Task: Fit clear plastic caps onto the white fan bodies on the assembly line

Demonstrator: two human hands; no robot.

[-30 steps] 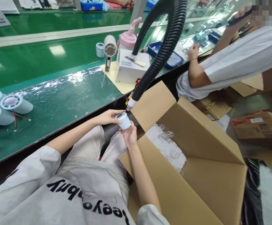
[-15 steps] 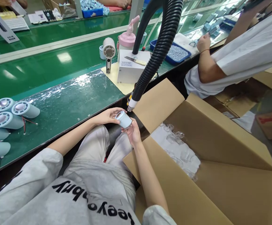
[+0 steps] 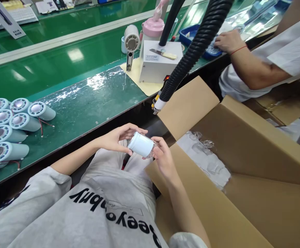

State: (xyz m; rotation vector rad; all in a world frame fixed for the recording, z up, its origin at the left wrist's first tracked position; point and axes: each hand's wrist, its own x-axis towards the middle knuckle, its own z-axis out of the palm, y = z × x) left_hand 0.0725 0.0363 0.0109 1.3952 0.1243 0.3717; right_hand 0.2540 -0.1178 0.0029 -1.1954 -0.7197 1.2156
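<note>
A light-blue cylindrical housing (image 3: 142, 144) lies tilted between my hands, above my lap. My left hand (image 3: 121, 138) curls around its left end, thumb below and fingers along the top. At the other end, the fingers of my right hand (image 3: 162, 155) grip the housing where a clear plastic piece (image 3: 153, 152) shows, partly hidden by the fingers. Up and to the right of the hands hangs the metal-tipped nozzle (image 3: 158, 107) of a black corrugated hose (image 3: 191, 51). Several similar light-blue housings (image 3: 9, 151) with red and dark wires lie on the bench to the left.
An open cardboard box (image 3: 191, 175) at my right holds clear plastic parts (image 3: 204, 151) on white sheeting. On the bench edge stand a grey-white machine (image 3: 153, 70) with a knife on top, a handheld fan (image 3: 131, 43) and a pink-lidded bottle (image 3: 152, 27). A co-worker's hand (image 3: 229, 40) reaches over a blue tray.
My hands and the housing have moved away from the hose nozzle, toward my body, and the housing lies more level. The co-worker's hand has come to the blue tray. The view has shifted.
</note>
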